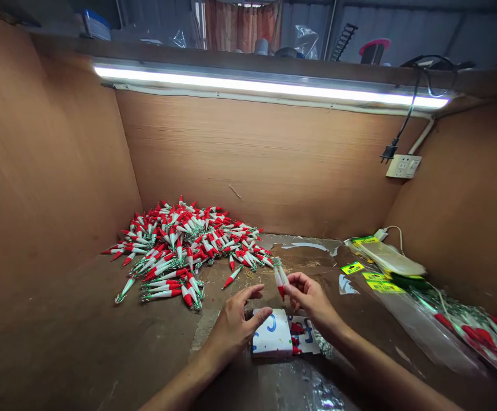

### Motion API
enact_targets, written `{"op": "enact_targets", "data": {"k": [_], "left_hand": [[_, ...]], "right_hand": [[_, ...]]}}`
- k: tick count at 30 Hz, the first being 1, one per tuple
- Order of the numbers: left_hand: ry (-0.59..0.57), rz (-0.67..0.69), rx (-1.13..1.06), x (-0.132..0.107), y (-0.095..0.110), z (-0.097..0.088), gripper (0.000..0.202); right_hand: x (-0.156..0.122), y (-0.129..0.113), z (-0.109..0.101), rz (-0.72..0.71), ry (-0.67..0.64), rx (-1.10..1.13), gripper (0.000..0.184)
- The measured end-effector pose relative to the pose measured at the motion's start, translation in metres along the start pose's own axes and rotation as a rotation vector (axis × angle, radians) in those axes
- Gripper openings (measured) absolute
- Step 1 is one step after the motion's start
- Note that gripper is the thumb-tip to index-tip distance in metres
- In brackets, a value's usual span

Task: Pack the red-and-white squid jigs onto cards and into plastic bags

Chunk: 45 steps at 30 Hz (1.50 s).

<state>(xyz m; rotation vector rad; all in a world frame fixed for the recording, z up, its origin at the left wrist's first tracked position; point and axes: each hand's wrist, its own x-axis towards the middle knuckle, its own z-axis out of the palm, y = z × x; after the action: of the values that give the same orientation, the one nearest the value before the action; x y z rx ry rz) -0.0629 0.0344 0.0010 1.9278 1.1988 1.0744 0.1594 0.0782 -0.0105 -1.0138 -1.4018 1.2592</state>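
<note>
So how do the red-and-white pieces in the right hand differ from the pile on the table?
The two red-and-white tapered pieces are pinched near upright, red ends down, in the right hand; the heaped pile of them lies flat on the brown wooden table. The held pieces sit side by side; the pile points every way. Both have red-and-white bodies with greenish ends.

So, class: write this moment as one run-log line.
left hand: touching white box | right hand: holding red-white lures | lure pile: beyond hands
</note>
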Motion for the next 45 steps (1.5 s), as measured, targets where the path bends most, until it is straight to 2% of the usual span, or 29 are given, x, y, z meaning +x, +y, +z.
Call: {"op": "enact_targets", "data": {"k": [4,7,15,22,29,32,34,37,40,45], "left_hand": [[0.003,-0.059,-0.262,0.004,0.012,0.004,0.034],[0.007,-0.059,-0.310,0.003,0.012,0.005,0.025],[0.015,-0.089,-0.370,0.005,0.000,0.004,0.027],[-0.045,-0.100,-0.426,0.004,-0.001,-0.001,0.033],[-0.025,-0.098,-0.522,0.005,-0.001,0.001,0.032],[0.007,-0.153,-0.636,0.006,0.001,-0.004,0.035],[0.064,-0.227,-0.680,0.007,0.001,-0.007,0.040],[0.162,-0.311,-0.624,0.010,-0.004,-0.012,0.051],[0.231,-0.329,-0.509,0.016,-0.015,-0.022,0.055],[0.287,-0.336,-0.184,0.025,-0.028,-0.060,0.041]], "right_hand": [[-0.025,-0.004,0.030,-0.002,-0.090,0.044,0.040],[-0.034,-0.006,0.038,0.002,-0.133,0.020,0.041],[-0.037,-0.014,0.038,-0.068,-0.156,-0.047,0.035],[-0.039,-0.018,0.040,-0.041,-0.179,-0.083,0.038],[-0.038,-0.021,0.037,-0.097,-0.183,-0.210,0.025],[-0.036,-0.016,0.035,-0.058,-0.190,-0.222,0.024],[-0.033,-0.011,0.034,-0.019,-0.187,-0.144,0.028],[-0.028,-0.010,0.029,0.036,-0.183,0.031,0.037],[-0.024,-0.013,0.024,0.101,-0.184,0.153,0.043],[-0.022,-0.013,0.022,0.233,-0.215,0.379,0.052]]}}
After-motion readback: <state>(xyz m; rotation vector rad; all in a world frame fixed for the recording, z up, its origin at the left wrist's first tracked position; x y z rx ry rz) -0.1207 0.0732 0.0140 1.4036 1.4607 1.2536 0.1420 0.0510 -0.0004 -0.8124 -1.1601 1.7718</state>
